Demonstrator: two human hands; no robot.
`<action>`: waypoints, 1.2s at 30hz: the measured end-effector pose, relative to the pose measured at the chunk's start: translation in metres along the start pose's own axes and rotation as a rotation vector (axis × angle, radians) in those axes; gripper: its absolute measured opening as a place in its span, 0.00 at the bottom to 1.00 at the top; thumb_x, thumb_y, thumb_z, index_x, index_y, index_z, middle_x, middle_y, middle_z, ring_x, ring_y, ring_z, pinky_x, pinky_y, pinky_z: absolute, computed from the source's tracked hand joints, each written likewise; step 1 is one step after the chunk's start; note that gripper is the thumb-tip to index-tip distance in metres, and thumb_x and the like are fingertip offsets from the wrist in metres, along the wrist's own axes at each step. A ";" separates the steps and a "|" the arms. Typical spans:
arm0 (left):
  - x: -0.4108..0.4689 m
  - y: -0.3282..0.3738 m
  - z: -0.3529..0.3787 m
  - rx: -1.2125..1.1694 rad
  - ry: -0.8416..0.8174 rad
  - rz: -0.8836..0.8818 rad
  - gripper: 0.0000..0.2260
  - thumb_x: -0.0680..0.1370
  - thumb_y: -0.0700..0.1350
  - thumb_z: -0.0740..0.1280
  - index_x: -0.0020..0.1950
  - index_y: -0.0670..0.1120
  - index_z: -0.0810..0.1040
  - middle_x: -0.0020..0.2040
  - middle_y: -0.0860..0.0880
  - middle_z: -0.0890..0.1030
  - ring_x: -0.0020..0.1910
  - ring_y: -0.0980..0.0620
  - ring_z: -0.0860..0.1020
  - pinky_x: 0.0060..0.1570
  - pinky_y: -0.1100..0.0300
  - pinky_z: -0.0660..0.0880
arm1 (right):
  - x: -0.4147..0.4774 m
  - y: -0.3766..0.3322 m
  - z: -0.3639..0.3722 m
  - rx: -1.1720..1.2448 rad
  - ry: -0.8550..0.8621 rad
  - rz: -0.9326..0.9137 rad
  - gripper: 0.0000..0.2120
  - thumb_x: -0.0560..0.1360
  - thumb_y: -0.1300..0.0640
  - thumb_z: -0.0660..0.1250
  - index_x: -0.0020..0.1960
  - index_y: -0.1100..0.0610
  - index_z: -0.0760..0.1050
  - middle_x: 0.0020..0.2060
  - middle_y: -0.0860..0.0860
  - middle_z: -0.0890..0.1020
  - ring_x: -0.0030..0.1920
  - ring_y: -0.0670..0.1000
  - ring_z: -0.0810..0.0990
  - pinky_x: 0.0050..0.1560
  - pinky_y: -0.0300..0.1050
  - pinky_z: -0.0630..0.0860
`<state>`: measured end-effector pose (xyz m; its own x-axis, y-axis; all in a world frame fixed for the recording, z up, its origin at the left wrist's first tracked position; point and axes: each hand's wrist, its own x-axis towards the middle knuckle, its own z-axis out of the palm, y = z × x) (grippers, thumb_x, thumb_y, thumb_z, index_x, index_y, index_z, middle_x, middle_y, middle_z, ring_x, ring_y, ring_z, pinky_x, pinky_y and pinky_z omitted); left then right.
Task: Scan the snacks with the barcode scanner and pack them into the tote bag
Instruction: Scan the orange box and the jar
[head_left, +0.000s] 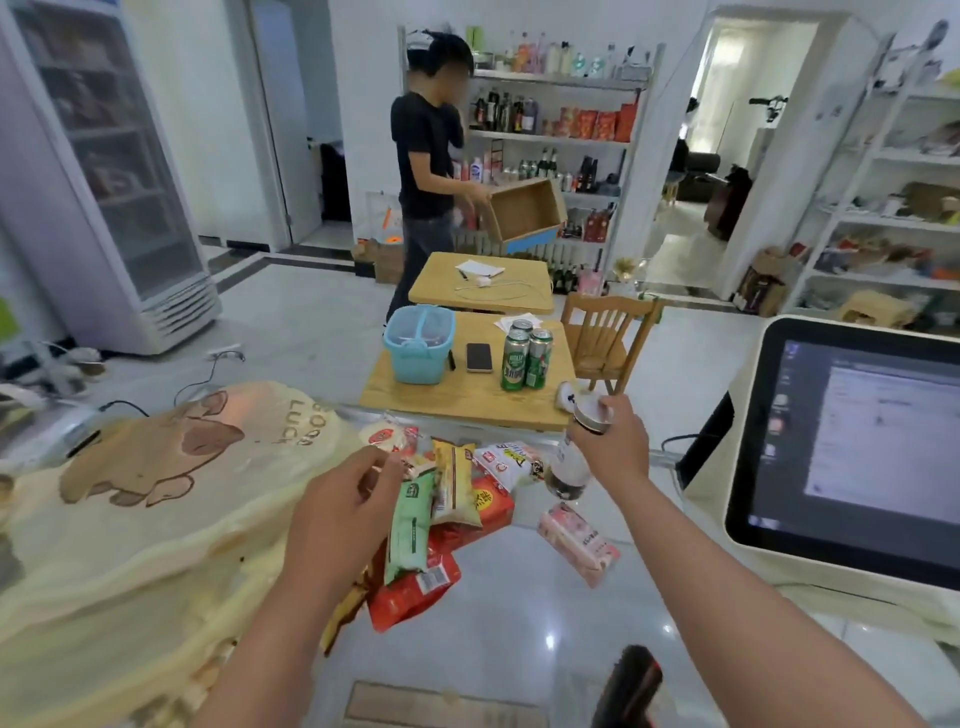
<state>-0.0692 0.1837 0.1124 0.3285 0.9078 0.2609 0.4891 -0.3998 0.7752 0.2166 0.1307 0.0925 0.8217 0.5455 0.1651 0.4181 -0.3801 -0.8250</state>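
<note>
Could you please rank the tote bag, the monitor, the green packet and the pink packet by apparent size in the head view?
1. tote bag, largest.
2. monitor, though cut off by the frame edge.
3. green packet and pink packet look about alike, so I leave them unranked.

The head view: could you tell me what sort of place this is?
Probably a small shop's checkout counter: stocked shelves of bottles and packets, a glass-door fridge, and a till screen.
</note>
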 end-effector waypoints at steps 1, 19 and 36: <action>0.001 0.002 0.001 -0.005 -0.002 0.000 0.13 0.80 0.54 0.60 0.38 0.51 0.75 0.29 0.49 0.76 0.30 0.51 0.74 0.32 0.56 0.68 | -0.006 -0.010 -0.008 0.064 -0.002 -0.012 0.22 0.71 0.56 0.73 0.62 0.58 0.70 0.51 0.52 0.74 0.55 0.55 0.75 0.45 0.44 0.68; -0.065 0.042 -0.036 -1.139 -0.907 -0.144 0.21 0.72 0.51 0.72 0.64 0.51 0.75 0.56 0.43 0.82 0.51 0.44 0.82 0.45 0.51 0.81 | -0.220 -0.141 -0.065 0.868 -0.032 0.052 0.11 0.79 0.60 0.62 0.60 0.51 0.72 0.41 0.51 0.84 0.39 0.49 0.82 0.36 0.42 0.77; -0.112 0.110 0.038 -1.160 -0.859 -0.127 0.23 0.72 0.57 0.70 0.64 0.50 0.75 0.55 0.46 0.83 0.53 0.49 0.82 0.49 0.56 0.79 | -0.263 -0.073 -0.112 1.237 -0.159 0.269 0.20 0.68 0.51 0.66 0.56 0.60 0.79 0.48 0.59 0.84 0.45 0.54 0.83 0.44 0.48 0.79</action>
<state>-0.0219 0.0332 0.1462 0.9116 0.4068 0.0599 -0.2288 0.3809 0.8959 0.0136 -0.0687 0.1705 0.7328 0.6756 -0.0803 -0.4620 0.4075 -0.7877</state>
